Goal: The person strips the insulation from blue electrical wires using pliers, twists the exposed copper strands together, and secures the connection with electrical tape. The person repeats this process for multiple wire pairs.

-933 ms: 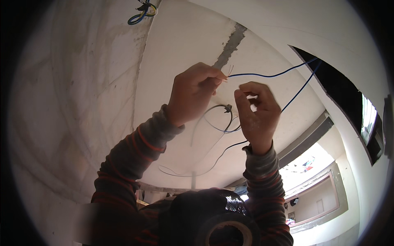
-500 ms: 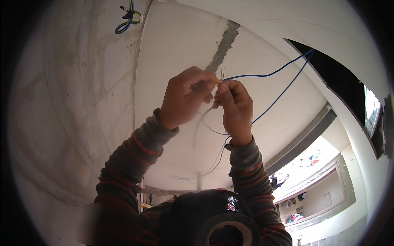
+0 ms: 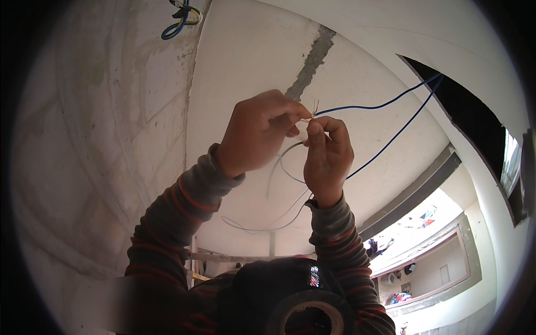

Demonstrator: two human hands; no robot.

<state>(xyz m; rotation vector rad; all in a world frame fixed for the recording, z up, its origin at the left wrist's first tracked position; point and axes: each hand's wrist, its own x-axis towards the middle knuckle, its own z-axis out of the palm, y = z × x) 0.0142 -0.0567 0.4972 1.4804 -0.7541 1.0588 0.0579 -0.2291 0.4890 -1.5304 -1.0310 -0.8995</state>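
From the left: my left hand (image 3: 257, 131) pinches bare copper strands (image 3: 316, 106) between thumb and forefinger, at 1 o'clock from the middle of my view. As I judge it, this fine handling wants a light, steady pinch low on the strands, close to the insulation, so none snaps or strays. A few loose ends splay towards 12 o'clock and are best gathered in with the rest. My right hand (image 3: 329, 159) meets the left there, its thumb and forefinger closed on the end of the blue wire (image 3: 368, 107); whether they press copper or insulation I cannot tell. The wire leaves towards 2 o'clock, to the dark cut-out (image 3: 469, 123), and some slack there should spare my fingers any tug.

As for pose, my left forearm rises from 7 o'clock, wrist slightly bent, knuckles towards 12 and fingertips reaching to 3. My right forearm comes up from 5 o'clock, more upright, its thumb pointing to 12 and the other fingers curled. Both hands are raised, nearly touching at the tips.
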